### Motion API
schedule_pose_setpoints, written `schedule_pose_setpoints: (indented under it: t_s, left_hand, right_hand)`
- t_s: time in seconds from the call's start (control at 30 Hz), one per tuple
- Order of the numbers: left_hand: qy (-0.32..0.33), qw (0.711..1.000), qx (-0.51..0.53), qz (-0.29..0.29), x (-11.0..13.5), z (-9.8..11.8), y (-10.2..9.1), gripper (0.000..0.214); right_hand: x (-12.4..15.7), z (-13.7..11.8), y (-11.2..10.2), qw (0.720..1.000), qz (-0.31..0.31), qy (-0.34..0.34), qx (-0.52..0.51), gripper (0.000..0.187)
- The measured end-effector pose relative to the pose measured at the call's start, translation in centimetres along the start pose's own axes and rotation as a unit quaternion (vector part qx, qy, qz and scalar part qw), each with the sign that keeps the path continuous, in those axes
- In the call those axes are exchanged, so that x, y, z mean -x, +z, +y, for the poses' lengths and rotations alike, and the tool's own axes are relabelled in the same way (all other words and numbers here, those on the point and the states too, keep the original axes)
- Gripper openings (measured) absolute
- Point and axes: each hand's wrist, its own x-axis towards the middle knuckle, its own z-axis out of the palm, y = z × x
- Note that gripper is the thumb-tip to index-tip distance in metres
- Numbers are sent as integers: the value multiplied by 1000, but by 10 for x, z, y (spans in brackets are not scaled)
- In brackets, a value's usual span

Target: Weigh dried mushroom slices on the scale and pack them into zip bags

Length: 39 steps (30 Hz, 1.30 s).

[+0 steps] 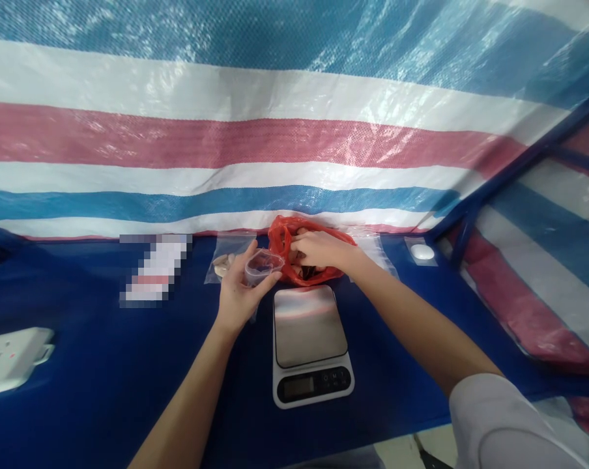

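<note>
My left hand (240, 286) grips a small clear plastic bag (264, 266) between thumb and fingers, its mouth held rounded and open. Just to the right lies a red plastic bag (331, 228), its top spread wide, with dark and brownish pieces showing inside. My right hand (318, 249) reaches into this red bag, fingers bent down; what they hold, if anything, is hidden. Directly in front of the red bag sits a white kitchen scale (311, 329) with a bare metal plate and a dark display.
Behind my left hand is a clear zip bag (221, 266) with pale pieces. Another clear bag (380, 257) lies right of the red one, and a small bag with a white round thing (422, 252) farther right. A power strip (14, 358) sits left on the blue table (128, 365). Striped sheeting rises behind.
</note>
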Motion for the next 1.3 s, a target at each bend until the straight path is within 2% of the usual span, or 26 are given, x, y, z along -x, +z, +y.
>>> schedule_pose_setpoints:
  t_s: [0.1, 0.13, 0.3, 0.5, 0.73, 0.9, 1.1, 1.3]
  left_hand:
    - [-6, 1000, 1, 1, 0, 1, 0, 81]
    - [-9, 1000, 0, 1, 0, 2, 0, 81]
    - [-38, 999, -1, 3, 1, 5, 2, 83]
    - [-42, 999, 11, 3, 1, 4, 3, 84]
    - [-7, 1000, 15, -13, 1, -2, 5, 84]
    - [52, 998, 24, -25, 0, -5, 7, 86]
    - [111, 992, 5, -59, 0, 1, 10, 82]
    - [143, 987, -15, -67, 2, 3, 13, 82]
  right_hand:
    - [-1, 5, 7, 997, 39, -72, 3, 19]
    - [-1, 7, 9, 996, 49, -76, 4, 18]
    - [2, 10, 10, 997, 48, -53, -24, 17]
    - [20, 5, 3, 991, 85, 1, -100, 20]
    - [49, -6, -8, 972, 120, 29, -199, 13]
    - [61, -25, -25, 966, 136, -4, -221, 17]
    - [60, -50, -38, 964, 164, -51, -203, 11]
    - [52, -58, -32, 976, 154, -88, -127, 19]
